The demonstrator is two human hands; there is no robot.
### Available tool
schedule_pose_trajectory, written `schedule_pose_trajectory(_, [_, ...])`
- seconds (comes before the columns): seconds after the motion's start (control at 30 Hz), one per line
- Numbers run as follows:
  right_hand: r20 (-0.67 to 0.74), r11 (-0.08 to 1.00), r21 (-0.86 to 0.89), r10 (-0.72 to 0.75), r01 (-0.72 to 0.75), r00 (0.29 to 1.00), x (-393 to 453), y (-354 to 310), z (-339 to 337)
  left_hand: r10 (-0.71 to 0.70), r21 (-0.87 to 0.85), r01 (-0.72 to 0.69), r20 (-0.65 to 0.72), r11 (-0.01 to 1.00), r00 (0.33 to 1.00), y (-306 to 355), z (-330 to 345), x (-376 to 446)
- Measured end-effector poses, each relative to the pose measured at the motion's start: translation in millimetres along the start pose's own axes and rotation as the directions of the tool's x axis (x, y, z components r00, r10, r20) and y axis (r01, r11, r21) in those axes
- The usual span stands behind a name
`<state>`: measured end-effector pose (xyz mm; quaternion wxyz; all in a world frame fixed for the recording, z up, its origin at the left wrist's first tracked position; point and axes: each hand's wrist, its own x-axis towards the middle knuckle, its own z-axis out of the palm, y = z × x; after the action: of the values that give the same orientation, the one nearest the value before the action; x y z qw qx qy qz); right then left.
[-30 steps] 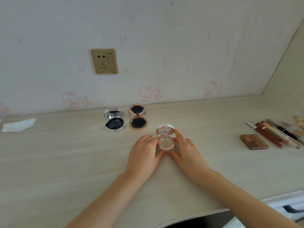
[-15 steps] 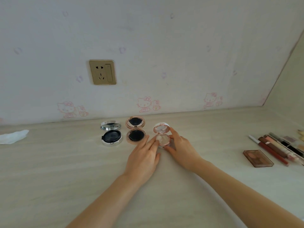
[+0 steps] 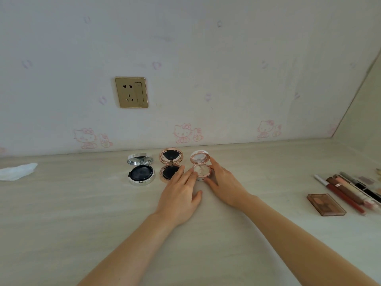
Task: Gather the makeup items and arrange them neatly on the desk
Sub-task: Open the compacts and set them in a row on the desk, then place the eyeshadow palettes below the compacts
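Two bare forearms reach from the near edge across the pale wood-grain desk (image 3: 61, 223) toward a row of three open compacts set close to the wall. The left hand (image 3: 179, 197) lies flat with its fingers straight and spread; its fingertips (image 3: 192, 172) touch the left rim of the pink compact (image 3: 201, 169) and partly overlap the base of the rose-gold compact (image 3: 171, 165). The right hand (image 3: 224, 182) cups the pink compact from the right, with the index finger laid along the raised lid and the thumb curled against the near edge of the base, so that it grasps the case. The pink compact rests on the desk at the right end of the row, lid tilted up toward the wall, pale powder showing in its base. The rose-gold compact stands just beside it in the middle, and the silver compact (image 3: 140, 171) stands at the left end, slightly apart; both show dark interiors. Well apart on the right lie a brown eyeshadow palette (image 3: 325, 204) and, just beyond it, a group of lip pencils and tubes (image 3: 348, 193) laid side by side. A crumpled white tissue (image 3: 17, 171) lies near the far left edge. On the wall above the compacts sits a gold wall socket (image 3: 131, 92), with faint pink cartoon cat prints along the wallpaper's lower border.
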<state>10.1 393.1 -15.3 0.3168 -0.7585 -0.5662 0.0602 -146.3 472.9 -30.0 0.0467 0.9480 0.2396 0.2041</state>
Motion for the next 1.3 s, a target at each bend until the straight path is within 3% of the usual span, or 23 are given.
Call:
schedule_pose_trajectory(0.37, [0.001, 0.998, -0.047, 0.044, -0.044, 0.999, 4.8, -1.4, 2.5, -0.049, -0.029, 0.052, 0.076, 0.998, 0.996, -2.4, 4.9, 1.7])
schedule_pose_trajectory(0.73, [0.0, 0.997, -0.07, 0.019, -0.019, 1.0, 5.6, -1.6, 5.2, -0.07, -0.021, 0.071, 0.042, 0.997, 0.997, -2.9, 5.5, 0.7])
schedule_pose_trajectory(1.07, [0.03, 0.991, -0.091, 0.1, -0.097, 0.995, -7.0, -5.9, -1.0, -0.051, 0.006, 0.05, 0.035, 0.999, 0.998, 0.3, -2.0, -0.6])
schedule_pose_trajectory(1.2, [0.036, 0.973, -0.214, 0.1, -0.09, 0.994, -26.6, 1.8, -16.1, 0.026, 0.096, -0.023, -0.027, 0.995, 0.999, 11.3, -11.9, -2.0])
schedule_pose_trajectory(1.3, [0.034, 0.948, -0.311, 0.088, -0.073, 0.995, -45.8, 8.4, -31.5, 0.067, 0.059, -0.063, -0.058, 0.996, 0.996, 26.2, -18.4, -0.6])
